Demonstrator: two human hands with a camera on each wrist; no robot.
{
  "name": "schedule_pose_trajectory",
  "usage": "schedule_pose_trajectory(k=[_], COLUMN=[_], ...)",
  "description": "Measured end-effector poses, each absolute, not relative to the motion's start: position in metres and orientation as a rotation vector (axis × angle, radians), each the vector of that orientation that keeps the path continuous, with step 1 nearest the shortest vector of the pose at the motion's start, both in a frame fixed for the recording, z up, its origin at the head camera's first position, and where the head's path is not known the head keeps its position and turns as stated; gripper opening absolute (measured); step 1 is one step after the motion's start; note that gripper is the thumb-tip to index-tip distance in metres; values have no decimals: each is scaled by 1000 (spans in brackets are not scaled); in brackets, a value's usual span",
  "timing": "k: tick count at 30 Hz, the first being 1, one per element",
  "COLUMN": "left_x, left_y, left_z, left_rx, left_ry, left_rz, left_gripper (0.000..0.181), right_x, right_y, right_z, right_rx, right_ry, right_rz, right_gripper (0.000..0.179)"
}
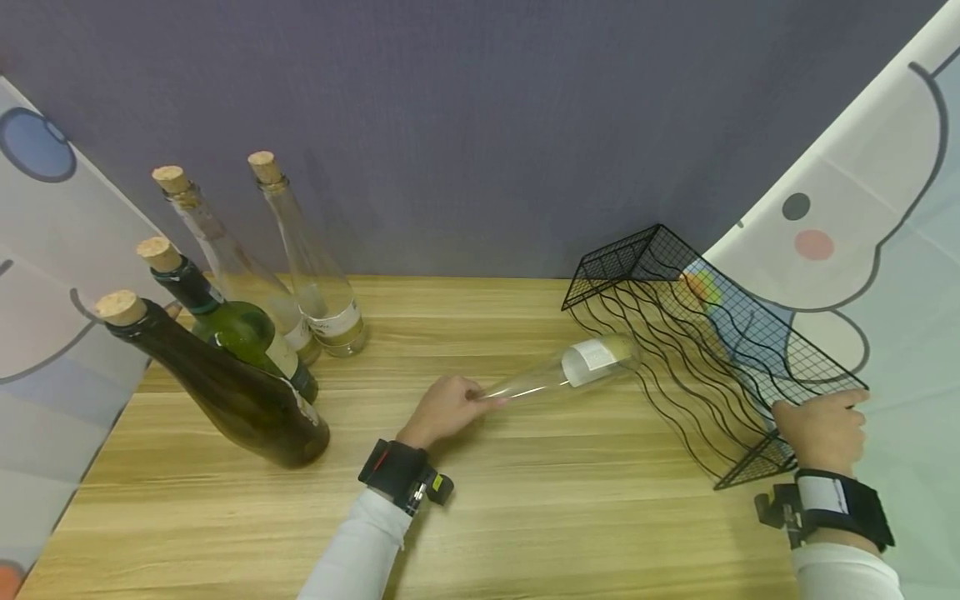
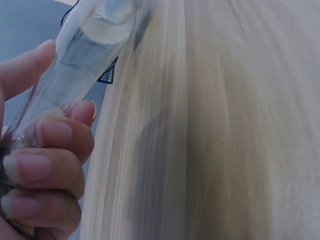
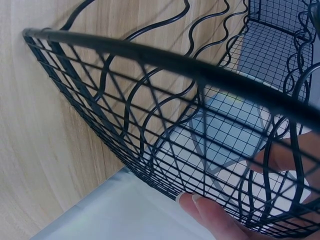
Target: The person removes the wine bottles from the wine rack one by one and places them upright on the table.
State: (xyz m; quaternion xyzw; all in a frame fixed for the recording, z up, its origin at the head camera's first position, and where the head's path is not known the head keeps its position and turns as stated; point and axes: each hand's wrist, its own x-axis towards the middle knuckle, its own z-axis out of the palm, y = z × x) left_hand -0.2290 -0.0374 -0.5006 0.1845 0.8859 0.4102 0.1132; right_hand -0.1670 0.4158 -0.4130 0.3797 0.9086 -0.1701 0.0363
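Note:
My left hand (image 1: 446, 408) grips a clear glass bottle (image 1: 596, 362) by its neck, the fingers (image 2: 55, 132) curled round it. The bottle lies tilted above the table, its labelled base pointing right to the front edge of a black wire wine rack (image 1: 622, 260). Whether base and rack touch I cannot tell. My right hand (image 1: 825, 429) holds the rack's near right corner. In the right wrist view its fingers (image 3: 210, 212) pinch the mesh end panel (image 3: 165, 135) from both sides. The rack has rows of wavy wires between mesh ends and a mesh back.
At the left stand several corked bottles: a dark brown one (image 1: 225, 392), a green one (image 1: 251, 333) and two clear ones, one nearer the middle (image 1: 322, 292), one behind the green (image 1: 243, 271). A grey panel (image 1: 465, 142) backs the wooden table (image 1: 540, 517); printed cloth (image 1: 840, 208) hangs right.

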Motion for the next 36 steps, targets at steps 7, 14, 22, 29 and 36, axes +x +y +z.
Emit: schedule_pose_trajectory(k=[7, 14, 22, 29, 36], left_x=[-229, -229, -228, -229, -226], left_y=[-46, -54, -61, -66, -67], left_z=[-497, -489, -476, -466, -452], left_rx=[542, 521, 536, 562, 559], left_ry=[2587, 2599, 2643, 2686, 2709], left_rz=[1197, 1195, 1162, 1139, 1182], left_gripper=[51, 49, 37, 44, 41], right_x=[-165, -165, -164, -164, -166], right_y=[412, 411, 410, 411, 413], right_z=[-412, -412, -410, -411, -412], right_rx=[1177, 1176, 1161, 1156, 1142], right_ry=[2792, 2794, 2794, 2793, 2811], right_rz=[-528, -523, -523, -523, -524], right_gripper=[94, 94, 93, 93, 94])
